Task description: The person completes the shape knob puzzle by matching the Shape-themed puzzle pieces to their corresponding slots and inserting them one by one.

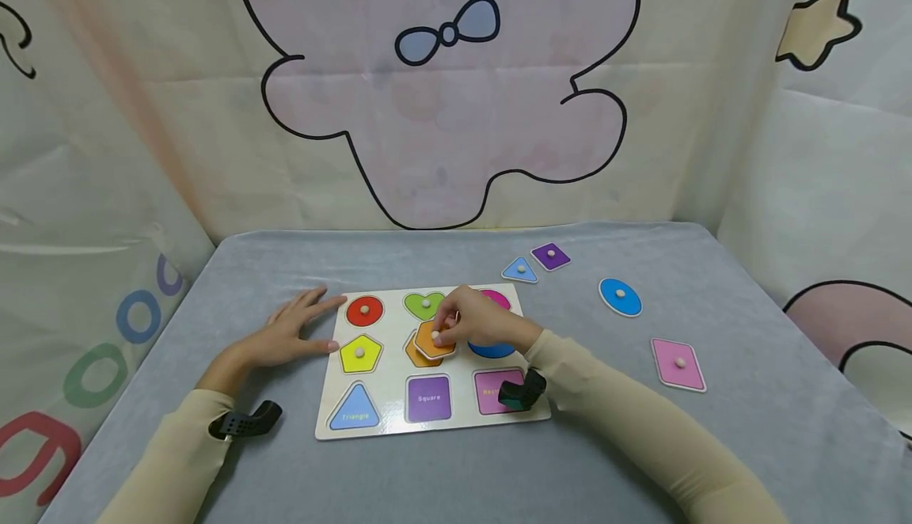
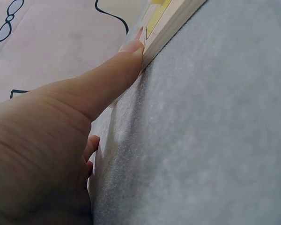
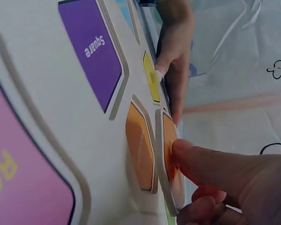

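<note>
From where I stand, the right hand (image 1: 486, 321) pinches the orange hexagon (image 1: 427, 345) over its slot (image 1: 419, 358) at lower centre; the left hand (image 1: 283, 336), fingers apart, touches the board (image 1: 390, 383). Red circle (image 1: 359, 316), yellow pentagon (image 1: 359, 357), green heart (image 1: 419, 307) look seated (the pink shape (image 1: 497, 298) I can't judge). Blue triangle (image 1: 518, 274), purple square (image 1: 549, 260), blue oval (image 1: 618, 302), pink rectangle (image 1: 670, 367) lie off it, right.

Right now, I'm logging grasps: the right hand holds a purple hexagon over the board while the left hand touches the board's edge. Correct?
The colour is wrong: the hexagon in the right hand is orange, as the right wrist view shows.
</note>
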{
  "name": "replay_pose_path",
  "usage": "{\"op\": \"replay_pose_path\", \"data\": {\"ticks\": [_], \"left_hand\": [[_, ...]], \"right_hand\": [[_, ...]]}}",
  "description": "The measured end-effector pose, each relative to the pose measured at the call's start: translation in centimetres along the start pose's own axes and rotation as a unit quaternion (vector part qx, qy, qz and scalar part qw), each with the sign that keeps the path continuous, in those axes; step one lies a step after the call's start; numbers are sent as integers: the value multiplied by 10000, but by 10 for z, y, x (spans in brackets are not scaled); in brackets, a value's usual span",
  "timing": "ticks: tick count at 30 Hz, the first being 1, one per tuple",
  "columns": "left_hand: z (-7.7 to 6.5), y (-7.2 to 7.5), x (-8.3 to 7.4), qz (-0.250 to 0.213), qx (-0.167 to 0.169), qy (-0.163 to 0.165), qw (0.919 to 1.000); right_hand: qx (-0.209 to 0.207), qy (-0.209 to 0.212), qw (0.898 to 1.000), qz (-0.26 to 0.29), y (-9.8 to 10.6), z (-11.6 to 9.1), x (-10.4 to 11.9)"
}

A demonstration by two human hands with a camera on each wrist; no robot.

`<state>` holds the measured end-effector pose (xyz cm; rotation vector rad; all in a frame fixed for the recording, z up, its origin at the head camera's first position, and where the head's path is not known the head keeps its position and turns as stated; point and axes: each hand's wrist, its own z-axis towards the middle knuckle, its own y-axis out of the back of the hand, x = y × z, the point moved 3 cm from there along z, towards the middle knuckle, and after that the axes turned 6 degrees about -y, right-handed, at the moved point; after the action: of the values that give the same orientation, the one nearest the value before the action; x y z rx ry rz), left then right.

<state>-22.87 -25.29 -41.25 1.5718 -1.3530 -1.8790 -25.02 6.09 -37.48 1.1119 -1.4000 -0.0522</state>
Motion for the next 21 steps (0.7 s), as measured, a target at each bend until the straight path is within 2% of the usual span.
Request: {"op": "replay_pose_path", "data": {"ticks": [10,17,21], "left_hand": [[0,0,1,40,15,-14,10000],[2,0,2,51,16,-30,10000],[2,-1,2,78,31,-15,10000]], "right_hand": [[98,-195,9997,-117,-11,11,1],[167,-144,9997,-44,-15,13,0],[204,-260,9995,-14,-18,14,0]]}}
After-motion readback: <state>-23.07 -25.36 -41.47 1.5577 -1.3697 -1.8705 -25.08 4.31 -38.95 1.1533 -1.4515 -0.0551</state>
